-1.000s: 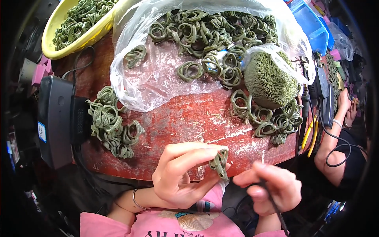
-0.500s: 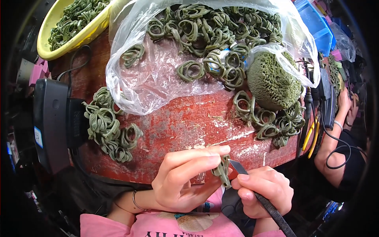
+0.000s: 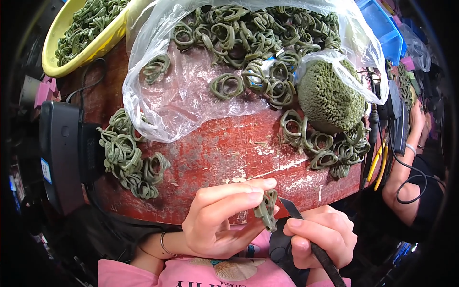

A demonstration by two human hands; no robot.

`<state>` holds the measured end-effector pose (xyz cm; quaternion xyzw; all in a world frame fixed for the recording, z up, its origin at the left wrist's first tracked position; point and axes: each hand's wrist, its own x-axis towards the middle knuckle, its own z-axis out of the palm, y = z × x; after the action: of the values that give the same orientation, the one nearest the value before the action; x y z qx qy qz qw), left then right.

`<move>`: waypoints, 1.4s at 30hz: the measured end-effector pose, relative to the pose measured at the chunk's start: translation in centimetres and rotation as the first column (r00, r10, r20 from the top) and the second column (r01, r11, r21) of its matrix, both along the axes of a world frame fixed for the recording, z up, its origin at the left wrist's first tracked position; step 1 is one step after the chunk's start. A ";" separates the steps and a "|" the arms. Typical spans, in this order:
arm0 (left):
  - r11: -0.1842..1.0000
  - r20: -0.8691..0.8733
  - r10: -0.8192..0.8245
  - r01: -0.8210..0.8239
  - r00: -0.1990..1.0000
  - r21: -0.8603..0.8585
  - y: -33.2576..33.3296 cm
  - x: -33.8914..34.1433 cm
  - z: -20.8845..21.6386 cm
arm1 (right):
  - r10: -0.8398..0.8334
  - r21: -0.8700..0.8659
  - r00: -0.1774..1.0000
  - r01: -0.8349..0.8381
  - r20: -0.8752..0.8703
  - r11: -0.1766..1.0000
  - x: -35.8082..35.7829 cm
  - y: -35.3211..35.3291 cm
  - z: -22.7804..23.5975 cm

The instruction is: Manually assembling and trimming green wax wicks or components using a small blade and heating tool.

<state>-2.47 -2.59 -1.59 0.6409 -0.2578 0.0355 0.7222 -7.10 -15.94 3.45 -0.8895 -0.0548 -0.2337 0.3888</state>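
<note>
Places relative to the clear plastic bag.

Held green ring: near side of the bag, up over the front edge of the bench. Left hand has it in a fingertip grip, closed to the ring's thickness, thumb below, fingers above. Likely pinched from the left so the right flank is exposed and the fingers sit behind it.

Right hand: near side of the bag too, further right. Grip closed round a knife with a dark handle, pen style, low near the blade, probably for fine control. Blade points up-left at the ring; tip very close, can't tell if touching.

Bag lies open toward the person, loose rings heaped in its far part; reads as easy reach-in. Green porous block sits at the bag's right side, film draped over part of its top.

Two ring piles on bare wood: left pile just off the bag's near-left corner, right pile off its near-right, under the block. Looks like the split leaves the middle free for working. Yellow basin, also ring-filled, is beyond the bag's left edge.
</note>
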 end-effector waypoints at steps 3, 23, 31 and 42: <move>0.999 0.010 -0.024 0.024 1.000 -0.025 0.1 0.0 -0.3 | 0.007 0.042 1.000 -0.007 0.004 0.999 -0.2 -0.2 -0.4; 0.977 -0.035 0.131 -0.123 0.991 0.172 -0.1 0.2 0.5 | -0.010 0.188 0.986 0.041 -0.164 0.981 -0.3 -0.4 -1.3; 0.960 0.054 0.166 -0.174 0.985 0.221 0.2 0.1 0.8 | -0.150 0.170 0.981 0.170 -0.126 0.971 -0.4 1.0 -2.6; 0.570 0.496 0.497 -0.699 0.712 0.431 8.2 2.4 4.6 | -0.061 0.306 0.995 0.083 -0.079 0.949 1.0 1.7 -1.9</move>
<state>-0.08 5.59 3.03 0.8660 -0.1326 0.3024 0.3755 -6.07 -14.24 1.57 -0.8268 0.0284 -0.2226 0.5158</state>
